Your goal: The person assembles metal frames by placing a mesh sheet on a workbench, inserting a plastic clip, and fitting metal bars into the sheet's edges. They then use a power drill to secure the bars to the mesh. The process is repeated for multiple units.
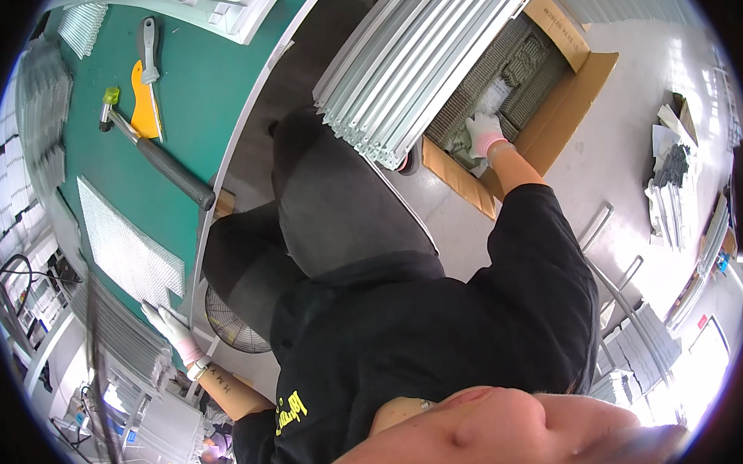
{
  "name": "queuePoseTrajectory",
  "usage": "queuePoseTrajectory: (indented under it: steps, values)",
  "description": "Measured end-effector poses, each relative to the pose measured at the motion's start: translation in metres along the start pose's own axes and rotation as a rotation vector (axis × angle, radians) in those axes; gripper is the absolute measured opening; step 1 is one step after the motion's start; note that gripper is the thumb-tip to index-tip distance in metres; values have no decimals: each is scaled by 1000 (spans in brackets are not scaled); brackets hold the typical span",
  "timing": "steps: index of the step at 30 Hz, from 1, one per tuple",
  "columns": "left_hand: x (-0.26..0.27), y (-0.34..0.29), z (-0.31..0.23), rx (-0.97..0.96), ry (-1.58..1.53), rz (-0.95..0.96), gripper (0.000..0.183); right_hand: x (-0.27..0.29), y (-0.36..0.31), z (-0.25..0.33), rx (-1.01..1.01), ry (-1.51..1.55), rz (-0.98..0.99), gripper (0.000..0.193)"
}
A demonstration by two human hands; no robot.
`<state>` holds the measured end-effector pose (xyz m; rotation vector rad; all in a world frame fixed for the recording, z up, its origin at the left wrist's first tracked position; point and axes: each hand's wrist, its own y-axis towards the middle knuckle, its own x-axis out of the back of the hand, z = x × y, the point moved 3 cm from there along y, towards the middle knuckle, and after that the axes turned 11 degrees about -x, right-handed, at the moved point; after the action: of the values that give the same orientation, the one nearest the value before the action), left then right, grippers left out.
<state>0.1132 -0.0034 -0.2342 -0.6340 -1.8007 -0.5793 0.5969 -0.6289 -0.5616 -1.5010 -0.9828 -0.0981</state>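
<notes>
My left hand (172,330), in a white glove with a pink cuff, rests at the near edge of the green table. Its fingers are stretched out and touch the lower end of a silvery dimpled sheet (130,244). To my right, my right hand (484,133), gloved the same way, reaches down into an open cardboard box (568,106). Inside the box lie tightly packed rows of small grey-brown parts (529,59). The right fingers look bent against the contents; what they hold, if anything, is hidden.
On the green table (190,83) lie a hammer (169,169), an orange scraper (144,109) and a grey-handled screwdriver (147,52). Stacked white metal profiles (415,63) stand between table and box. A fan (237,322) is under the table. Metal rails (623,297) stand at right.
</notes>
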Motion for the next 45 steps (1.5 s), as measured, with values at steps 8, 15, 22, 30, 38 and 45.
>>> queuePoseTrajectory:
  steps: [8,15,22,30,38,45]
  values:
    - [2,-2,5,-54,110,18,59,7,-9,18,100,-81,25,71]
    - [-1,1,-6,-36,27,-35,59,-39,19,50,45,-447,-27,63]
    - [-1,1,-15,-119,134,-42,59,20,-25,20,-38,-162,115,54]
    - [-3,1,-31,-138,193,-67,59,41,-93,7,-125,168,-89,53]
    - [-8,-7,-8,-46,265,-24,66,78,-169,-23,76,1402,-368,42]
    - [13,0,-43,-54,258,90,69,275,-318,96,1036,1219,-786,54]
